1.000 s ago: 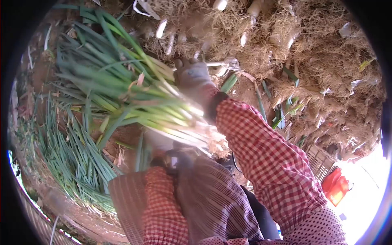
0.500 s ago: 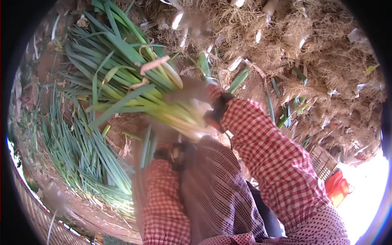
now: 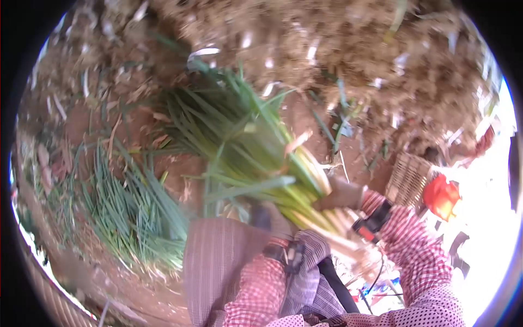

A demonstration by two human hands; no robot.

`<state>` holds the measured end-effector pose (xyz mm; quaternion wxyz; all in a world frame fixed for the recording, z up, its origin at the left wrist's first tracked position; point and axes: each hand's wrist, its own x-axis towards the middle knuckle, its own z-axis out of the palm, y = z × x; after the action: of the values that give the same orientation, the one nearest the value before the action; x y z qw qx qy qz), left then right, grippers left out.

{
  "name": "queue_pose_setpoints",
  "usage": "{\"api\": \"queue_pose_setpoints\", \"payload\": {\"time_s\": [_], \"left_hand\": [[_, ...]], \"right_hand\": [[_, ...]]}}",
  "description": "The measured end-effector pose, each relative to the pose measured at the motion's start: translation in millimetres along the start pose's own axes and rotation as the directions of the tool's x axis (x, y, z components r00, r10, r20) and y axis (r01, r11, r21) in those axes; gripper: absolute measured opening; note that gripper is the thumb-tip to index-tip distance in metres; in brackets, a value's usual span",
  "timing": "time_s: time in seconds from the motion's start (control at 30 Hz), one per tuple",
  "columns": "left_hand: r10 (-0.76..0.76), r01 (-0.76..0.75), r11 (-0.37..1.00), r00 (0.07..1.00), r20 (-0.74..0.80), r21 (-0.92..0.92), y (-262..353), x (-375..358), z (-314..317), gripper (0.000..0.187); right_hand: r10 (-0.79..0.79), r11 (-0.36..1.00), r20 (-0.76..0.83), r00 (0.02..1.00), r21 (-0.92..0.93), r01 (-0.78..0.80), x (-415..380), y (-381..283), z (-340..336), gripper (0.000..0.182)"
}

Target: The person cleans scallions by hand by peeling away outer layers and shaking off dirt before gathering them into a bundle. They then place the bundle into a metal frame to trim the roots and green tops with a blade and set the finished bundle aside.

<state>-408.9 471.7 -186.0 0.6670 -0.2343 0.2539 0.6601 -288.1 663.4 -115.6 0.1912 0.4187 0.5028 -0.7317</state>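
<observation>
A large bunch of green onions (image 3: 234, 131) lies slantwise in front of me, its green leaves toward the upper left and its pale roots toward the lower right. My right hand (image 3: 342, 195) is closed around the bunch near the white stalks, with a dark band at the wrist. Against the lower side of the bunch is my left hand (image 3: 277, 222), also banded at the wrist. It is smeared by motion, and the stalks and cloth hide its fingers.
A second heap of green onions (image 3: 136, 210) lies on the soil to the left. Dry, rooty stalks (image 3: 305, 43) are piled along the far side. At the right stand a woven basket (image 3: 406, 177) and an orange-red object (image 3: 442, 197). Striped cloth (image 3: 220, 261) covers my lap.
The bunch has moved right and closer to my body, its root ends now beside my right knee. Both hands have shifted right with it. The view has turned too.
</observation>
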Motion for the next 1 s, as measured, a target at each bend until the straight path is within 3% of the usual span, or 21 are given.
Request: {"api": "queue_pose_setpoints", "payload": {"time_s": [0.03, 0.07, 0.1, 0.13, 0.27, 0.3, 0.37, 0.47, 0.5, 0.53, 0.6, 0.63, 0.67, 0.7, 0.77, 0.8, 0.83, 0.87, 0.9, 0.93, 1.0], "left_hand": [[-0.004, 0.024, 0.987, 0.992, -0.124, 0.160, -6.8, -8.4, -9.3, 0.089], [0.224, 0.124, 0.782, 0.859, -0.460, 0.611, -16.8, -10.9, -36.1, 0.092], [0.236, 0.268, 0.714, 0.778, -0.583, 0.647, -15.7, -17.4, -51.3, 0.090], [0.174, 0.334, 0.690, 0.785, -0.595, 0.642, -16.8, -28.6, -61.4, 0.088], [-0.047, 0.563, 0.422, 0.797, -0.603, 0.711, -52.5, -57.6, -83.2, 0.079], [-0.092, 0.591, 0.348, 0.794, -0.601, 0.728, -67.5, -65.1, -86.2, 0.077], [-0.214, 0.633, 0.172, 0.772, -0.599, 0.755, -103.5, -81.5, -90.2, 0.074], [-0.417, 0.572, -0.002, 0.745, -0.521, 0.820, -174.8, -103.2, -84.3, 0.068], [-0.487, 0.531, -0.003, 0.739, -0.465, 0.848, -203.7, -107.6, -79.8, 0.067], [-0.555, 0.492, 0.043, 0.736, -0.388, 0.870, -234.2, -108.9, -75.2, 0.065], [-0.659, 0.420, 0.212, 0.728, -0.188, 0.882, -285.7, -106.4, -65.6, 0.062], [-0.690, 0.388, 0.302, 0.719, -0.082, 0.871, -306.1, -101.4, -59.6, 0.061], [-0.712, 0.367, 0.371, 0.702, 0.008, 0.853, -321.8, -96.3, -51.4, 0.060], [-0.728, 0.377, 0.344, 0.685, -0.009, 0.860, -325.8, -90.7, -40.5, 0.059], [-0.712, 0.430, 0.068, 0.653, -0.258, 0.900, -318.4, -86.9, -14.2, 0.075], [-0.569, 0.274, -0.068, 0.779, -0.263, 0.959, -315.2, -83.9, -6.3, 0.079], [-0.527, 0.415, -0.036, 0.765, -0.370, 0.909, -324.5, -88.2, -46.5, 0.071], [-0.393, 0.447, -0.023, 0.818, -0.420, 0.894, -326.5, -97.7, -67.9, 0.070], [-0.420, 0.432, 0.093, 0.834, -0.358, 0.897, -316.0, -105.7, -86.6, 0.071], [-0.438, 0.391, 0.207, 0.857, -0.273, 0.897, -303.5, -107.5, -93.2, 0.073], [-0.301, 0.367, 0.092, 0.897, -0.325, 0.926, -259.8, -123.5, -67.6, 0.065]], "right_hand": [[0.011, 0.990, -0.072, 0.997, -0.141, -0.021, -17.0, 8.8, 12.6, 0.082], [-0.106, 0.991, -0.239, 0.965, -0.100, 0.084, -23.3, 40.9, 34.6, 0.089], [-0.014, 0.979, -0.321, 0.947, -0.195, -0.051, -36.3, 30.1, 43.3, 0.092], [0.083, 0.985, -0.329, 0.941, -0.116, -0.127, -42.9, 49.7, 54.3, 0.090], [0.057, 0.991, -0.313, 0.948, -0.093, -0.091, -82.6, 67.9, 53.6, 0.076], [-0.049, 0.991, -0.372, 0.927, -0.133, -0.001, -99.6, 85.2, 57.7, 0.076], [-0.090, 0.987, -0.438, 0.895, -0.158, 0.022, -152.1, 113.0, 63.7, 0.076], [-0.220, 0.975, -0.558, 0.800, -0.151, 0.162, -232.2, 159.4, 61.4, 0.076], [-0.085, 0.996, -0.562, 0.823, -0.068, 0.056, -255.8, 173.9, 60.9, 0.076], [-0.156, 0.987, -0.601, 0.784, -0.068, 0.144, -275.7, 195.4, 59.7, 0.078], [-0.036, 0.984, -0.693, 0.720, 0.101, 0.147, -302.2, 256.6, 74.8, 0.077], [-0.029, 0.967, -0.777, 0.629, 0.137, 0.214, -306.6, 284.7, 82.0, 0.075], [-0.027, 0.979, -0.791, 0.611, 0.103, 0.176, -313.0, 315.6, 82.1, 0.074], [0.029, 0.987, -0.794, 0.607, 0.117, 0.106, -314.0, 359.1, 87.0, 0.074], [0.194, 0.981, -0.789, 0.583, 0.156, -0.116, -314.9, 411.4, 90.6, 0.075], [0.230, 0.972, -0.801, 0.553, 0.161, -0.170, -309.4, 427.2, 88.0, 0.076], [0.272, 0.939, -0.824, 0.497, 0.114, -0.324, -303.5, 445.3, 88.6, 0.077], [0.306, 0.877, -0.842, 0.445, 0.068, -0.475, -297.1, 463.7, 92.5, 0.078], [0.412, 0.894, -0.822, 0.392, 0.282, -0.347, -282.1, 480.6, 93.9, 0.079], [0.414, 0.910, -0.767, 0.490, 0.368, -0.193, -272.8, 478.9, 87.4, 0.070], [0.529, 0.807, -0.583, 0.617, 0.570, -0.153, -248.4, 436.3, 83.8, 0.055]]}}
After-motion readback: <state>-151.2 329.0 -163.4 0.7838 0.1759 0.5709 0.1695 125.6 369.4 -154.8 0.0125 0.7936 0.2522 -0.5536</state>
